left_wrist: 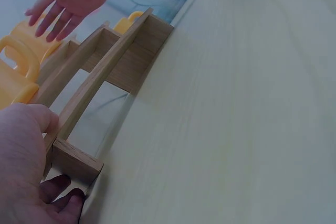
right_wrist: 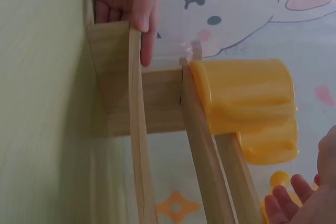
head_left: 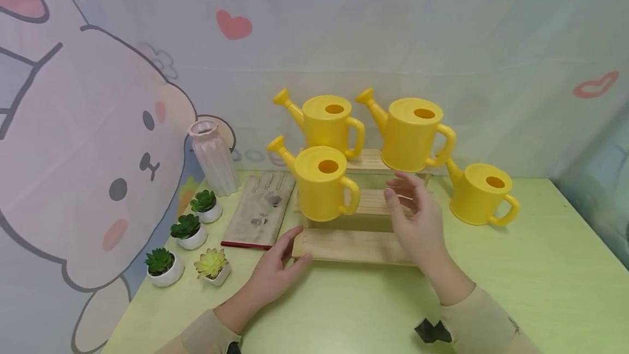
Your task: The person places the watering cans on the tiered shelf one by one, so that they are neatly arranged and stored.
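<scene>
A three-step wooden stand (head_left: 356, 246) holds several yellow watering cans. My left hand (head_left: 276, 271) grips the left end of its lowest step, thumb at the front edge and fingers around the side (left_wrist: 76, 161). On the middle step, at the left, sits one watering can (head_left: 318, 195). The top step carries a left watering can (head_left: 321, 131) and a right watering can (head_left: 410, 138), spouts pointing left. My right hand (head_left: 421, 223), fingers loosely bent and holding nothing, is raised in front of the stand's right side, just below the top right can.
Another yellow watering can (head_left: 474, 198) stands on the table (head_left: 555, 266) right of the stand. Left of it lie beige gloves (head_left: 259, 209), with a pale ribbed vase (head_left: 216, 160) behind. Several small potted succulents (head_left: 166, 271) line the left side. A printed cloth (head_left: 472, 31) hangs behind.
</scene>
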A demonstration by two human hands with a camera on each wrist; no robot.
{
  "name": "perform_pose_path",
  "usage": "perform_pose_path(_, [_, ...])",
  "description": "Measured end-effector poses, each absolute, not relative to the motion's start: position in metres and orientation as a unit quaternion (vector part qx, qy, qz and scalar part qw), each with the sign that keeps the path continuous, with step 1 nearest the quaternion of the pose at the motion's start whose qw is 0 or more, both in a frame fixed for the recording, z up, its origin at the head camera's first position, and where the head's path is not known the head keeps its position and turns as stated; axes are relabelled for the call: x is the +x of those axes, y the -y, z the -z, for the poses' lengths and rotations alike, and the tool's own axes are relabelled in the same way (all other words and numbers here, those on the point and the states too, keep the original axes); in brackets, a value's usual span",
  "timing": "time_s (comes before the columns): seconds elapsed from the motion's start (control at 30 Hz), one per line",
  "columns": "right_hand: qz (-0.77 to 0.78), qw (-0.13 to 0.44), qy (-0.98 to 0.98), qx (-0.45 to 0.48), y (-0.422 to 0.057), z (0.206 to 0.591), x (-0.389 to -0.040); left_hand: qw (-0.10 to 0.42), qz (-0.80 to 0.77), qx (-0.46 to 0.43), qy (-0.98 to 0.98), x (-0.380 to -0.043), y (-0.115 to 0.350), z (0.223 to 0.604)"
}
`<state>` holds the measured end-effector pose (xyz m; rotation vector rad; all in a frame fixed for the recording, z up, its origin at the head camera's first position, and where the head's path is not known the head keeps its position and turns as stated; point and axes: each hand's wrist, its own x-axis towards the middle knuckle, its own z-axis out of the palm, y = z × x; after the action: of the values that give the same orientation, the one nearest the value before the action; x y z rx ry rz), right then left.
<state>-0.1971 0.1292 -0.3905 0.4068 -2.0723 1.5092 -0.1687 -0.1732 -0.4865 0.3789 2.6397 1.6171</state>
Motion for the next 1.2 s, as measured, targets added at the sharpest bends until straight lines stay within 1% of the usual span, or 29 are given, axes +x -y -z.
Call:
perform_pose_path(0.17, [-0.538, 0.35, 0.752, 0.154, -0.164, 0.396, -0.2, 0.011, -0.526, 0.124, -0.841, -0.169, 0.173, 0.487])
perform_pose_path(0.3, [-0.515, 0.38, 0.76, 0.116, -0.196, 0.399, -0.206, 0.013, -0.527, 0.124, -0.84, -0.169, 0.174, 0.487])
perform_pose_path(0.47, [-0.472, 0.414, 0.778, 0.041, -0.235, 0.405, -0.214, 0.01, -0.527, 0.122, -0.841, -0.17, 0.174, 0.488])
perform_pose_path(0.63, [-0.438, 0.432, 0.788, -0.028, -0.265, 0.413, -0.222, 0.007, -0.524, 0.126, -0.842, -0.169, 0.174, 0.487])
perform_pose_path(0.8, [-0.423, 0.421, 0.798, -0.084, -0.293, 0.423, -0.226, 0.004, -0.519, 0.128, -0.845, -0.169, 0.173, 0.486])
perform_pose_path(1.03, [-0.404, 0.368, 0.828, -0.125, -0.33, 0.448, -0.222, 0.002, -0.517, 0.128, -0.846, -0.17, 0.172, 0.488])
perform_pose_path(1.2, [-0.411, 0.33, 0.837, -0.147, -0.344, 0.459, -0.221, 0.005, -0.516, 0.125, -0.848, -0.169, 0.173, 0.487])
